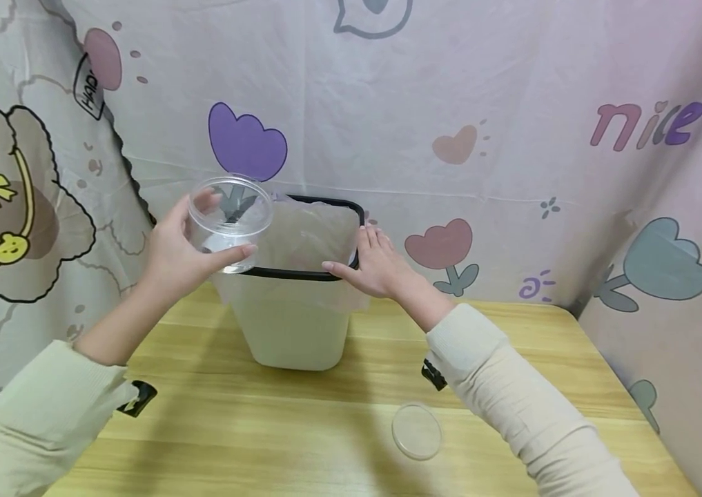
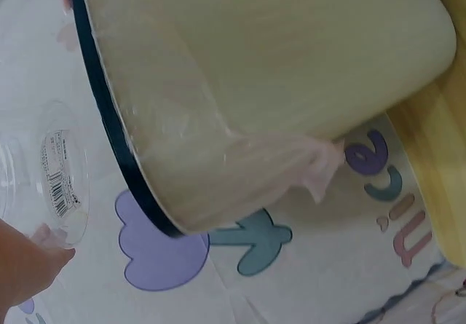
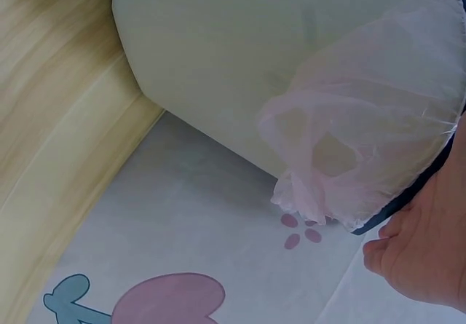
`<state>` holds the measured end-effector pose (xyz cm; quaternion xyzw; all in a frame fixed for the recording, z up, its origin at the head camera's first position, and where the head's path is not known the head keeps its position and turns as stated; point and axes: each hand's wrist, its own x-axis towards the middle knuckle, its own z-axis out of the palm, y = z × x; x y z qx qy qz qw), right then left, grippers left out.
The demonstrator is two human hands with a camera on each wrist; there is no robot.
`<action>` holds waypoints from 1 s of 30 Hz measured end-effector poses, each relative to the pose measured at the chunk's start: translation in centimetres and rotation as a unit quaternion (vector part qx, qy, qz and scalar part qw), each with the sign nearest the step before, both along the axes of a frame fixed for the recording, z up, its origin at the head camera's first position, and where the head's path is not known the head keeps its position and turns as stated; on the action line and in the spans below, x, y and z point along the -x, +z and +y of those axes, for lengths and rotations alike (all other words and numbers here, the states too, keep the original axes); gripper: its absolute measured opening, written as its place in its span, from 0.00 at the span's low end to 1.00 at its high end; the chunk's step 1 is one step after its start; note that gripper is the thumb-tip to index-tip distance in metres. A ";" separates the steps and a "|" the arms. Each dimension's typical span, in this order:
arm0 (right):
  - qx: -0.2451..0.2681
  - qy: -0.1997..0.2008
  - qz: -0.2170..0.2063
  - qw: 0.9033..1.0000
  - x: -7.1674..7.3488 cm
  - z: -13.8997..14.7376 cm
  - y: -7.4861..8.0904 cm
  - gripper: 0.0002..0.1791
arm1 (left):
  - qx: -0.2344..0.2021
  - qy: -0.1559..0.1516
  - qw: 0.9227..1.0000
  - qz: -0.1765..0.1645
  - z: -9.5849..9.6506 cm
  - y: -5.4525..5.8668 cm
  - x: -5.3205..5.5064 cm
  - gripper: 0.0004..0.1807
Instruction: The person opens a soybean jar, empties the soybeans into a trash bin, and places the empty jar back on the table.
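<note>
My left hand [image 1: 186, 238] grips a clear round plastic jar [image 1: 229, 219] by its sides, thumb in front and fingers behind. The jar has no lid on; a barcode label [image 2: 60, 175] shows on its base in the left wrist view. It hangs over the left end of a cream trash bin [image 1: 291, 331] with a black rim. A thin translucent pink bag [image 1: 313, 235] lines the bin and folds over the outside. My right hand [image 1: 382, 266] rests on the rim's right front corner, fingers straight along the side, thumb across the front.
A clear round lid [image 1: 417, 431] lies flat on the wooden table [image 1: 301, 428], in front of the bin and right of it. A printed cloth curtain [image 1: 512, 69] hangs behind the table and along both sides.
</note>
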<state>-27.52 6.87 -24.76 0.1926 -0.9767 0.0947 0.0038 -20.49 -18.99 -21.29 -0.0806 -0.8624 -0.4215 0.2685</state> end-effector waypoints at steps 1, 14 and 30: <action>0.002 0.001 0.000 1.000 0.0 0.0 0.0 0.54 | -0.007 -0.008 1.000 -0.001 0.1 -0.2 -0.2 0.45; 0.019 0.012 -0.004 1.000 0.1 0.1 0.0 0.54 | -0.073 -0.038 0.996 0.024 1.4 -2.8 -1.7 0.45; 0.029 0.018 -0.002 0.999 0.3 0.2 -0.2 0.54 | -0.192 -0.172 0.964 0.065 3.8 -6.3 -3.8 0.45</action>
